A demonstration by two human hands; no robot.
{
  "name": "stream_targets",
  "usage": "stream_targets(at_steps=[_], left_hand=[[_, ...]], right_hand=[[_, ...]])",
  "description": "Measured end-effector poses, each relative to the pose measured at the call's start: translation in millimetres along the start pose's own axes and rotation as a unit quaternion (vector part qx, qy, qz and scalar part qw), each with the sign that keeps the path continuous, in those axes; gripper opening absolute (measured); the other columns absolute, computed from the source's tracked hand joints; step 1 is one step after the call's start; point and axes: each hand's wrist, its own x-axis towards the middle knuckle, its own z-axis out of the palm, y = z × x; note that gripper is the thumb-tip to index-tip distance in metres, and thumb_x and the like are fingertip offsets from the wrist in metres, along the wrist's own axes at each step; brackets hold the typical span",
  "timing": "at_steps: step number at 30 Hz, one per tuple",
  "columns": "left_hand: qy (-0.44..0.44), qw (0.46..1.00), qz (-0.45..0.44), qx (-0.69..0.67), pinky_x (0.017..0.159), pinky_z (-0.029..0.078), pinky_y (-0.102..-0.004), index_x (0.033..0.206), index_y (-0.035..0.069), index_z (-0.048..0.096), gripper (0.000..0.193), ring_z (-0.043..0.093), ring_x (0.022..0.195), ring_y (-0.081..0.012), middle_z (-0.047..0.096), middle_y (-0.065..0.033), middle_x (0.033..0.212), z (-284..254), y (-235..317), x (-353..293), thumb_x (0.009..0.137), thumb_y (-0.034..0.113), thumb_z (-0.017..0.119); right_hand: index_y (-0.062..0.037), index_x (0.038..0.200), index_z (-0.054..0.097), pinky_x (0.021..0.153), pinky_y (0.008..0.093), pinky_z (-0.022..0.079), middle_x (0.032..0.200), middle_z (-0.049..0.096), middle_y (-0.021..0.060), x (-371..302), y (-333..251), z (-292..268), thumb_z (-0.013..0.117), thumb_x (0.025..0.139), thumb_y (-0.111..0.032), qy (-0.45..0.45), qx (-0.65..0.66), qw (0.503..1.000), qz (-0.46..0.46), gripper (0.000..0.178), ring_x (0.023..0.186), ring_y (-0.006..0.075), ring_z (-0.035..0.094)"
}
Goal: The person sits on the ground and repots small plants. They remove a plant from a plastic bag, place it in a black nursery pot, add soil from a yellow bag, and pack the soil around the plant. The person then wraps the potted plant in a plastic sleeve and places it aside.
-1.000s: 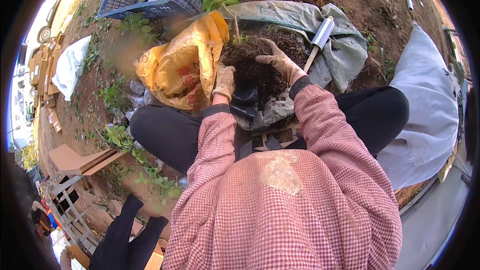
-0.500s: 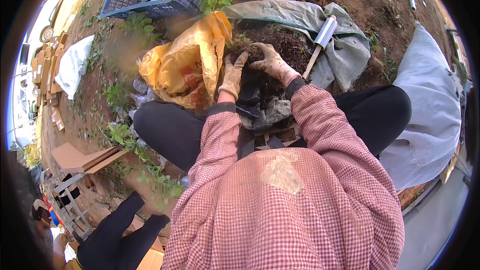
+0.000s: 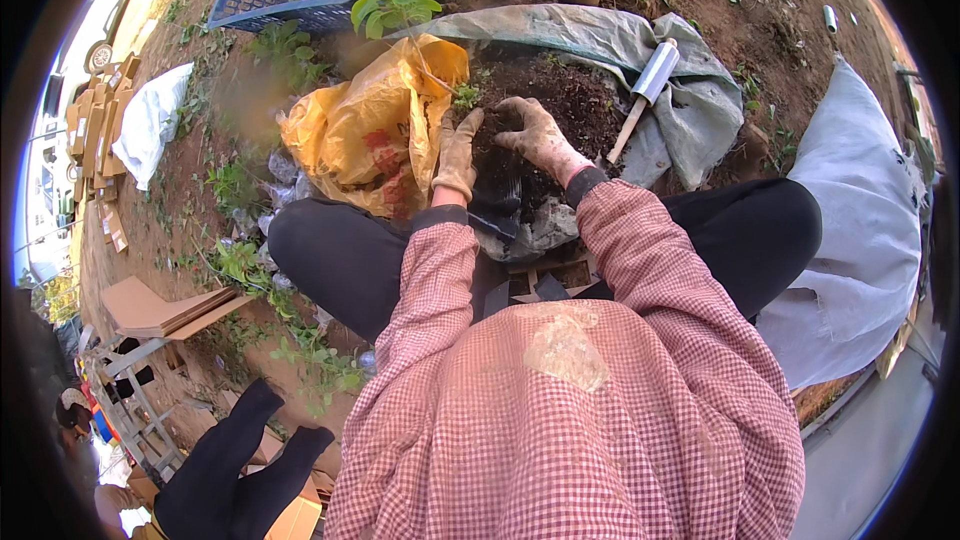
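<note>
A leafy seedling (image 3: 395,6) leans to the left, its thin stem running down to the dark soil by my fingertips. My gloved left hand (image 3: 458,158) is upright beside the yellow plastic bag (image 3: 345,130), fingers stretched and parted near the stem's foot. Across a gap, my gloved right hand (image 3: 543,138) curves over the soil heap (image 3: 575,90) with thumb and fingers apart. Whether either touches the root ball cannot be made out. Black plastic (image 3: 497,215) lies below my hands. A grey woven sheet (image 3: 690,140) surrounds the soil.
A film roll on a wooden stick (image 3: 655,73) rests right of the soil. Behind stands a blue crate (image 3: 300,10). A big white sack (image 3: 850,240) bulges at the right. Cardboard sheets (image 3: 165,308) and dark trousers (image 3: 225,470) lie left.
The seedling's leaves have tipped left and toward me. My hands have drawn slightly nearer, and the mossy clump seen between them earlier shows less.
</note>
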Motion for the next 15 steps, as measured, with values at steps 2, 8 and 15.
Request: stream_targets(at_steps=[2,8,15], left_hand=[[-0.019,0.999,-0.039,-0.01,0.096,0.048,-0.0414,0.141,0.012,0.049,0.057,0.059,0.114,-0.0226,0.059,-0.0079,0.132,-2,0,9,0.09,0.027,0.07],[-0.106,0.985,0.136,0.006,0.094,0.052,-0.0381,0.132,0.01,0.055,0.043,0.064,0.105,-0.0233,0.065,-0.0088,0.122,-16,-24,27,0.093,0.023,0.065],[-0.057,0.997,-0.008,-0.055,0.095,0.052,-0.0427,0.143,0.012,0.045,0.061,0.053,0.123,-0.0239,0.054,-0.0098,0.137,-8,-17,24,0.089,0.025,0.07]], right_hand=[[-0.0148,0.133,0.055,0.108,0.0423,0.042,0.14,0.045,0.0235,0,-1,3,0.081,0.077,-0.02,0.025,0.091,0.995,0.036,0.062,0.129,0.0376,0.048],[-0.0239,0.137,0.054,0.109,0.0469,0.042,0.147,0.035,0.0226,-25,-36,17,0.084,0.068,-0.018,0.063,-0.216,0.973,-0.053,0.075,0.133,0.0443,0.04],[-0.0076,0.114,0.065,0.089,0.0312,0.05,0.106,0.062,0.0091,-11,-9,8,0.065,0.079,0.002,0.115,0.043,0.991,-0.056,0.036,0.099,0.0221,0.06]])
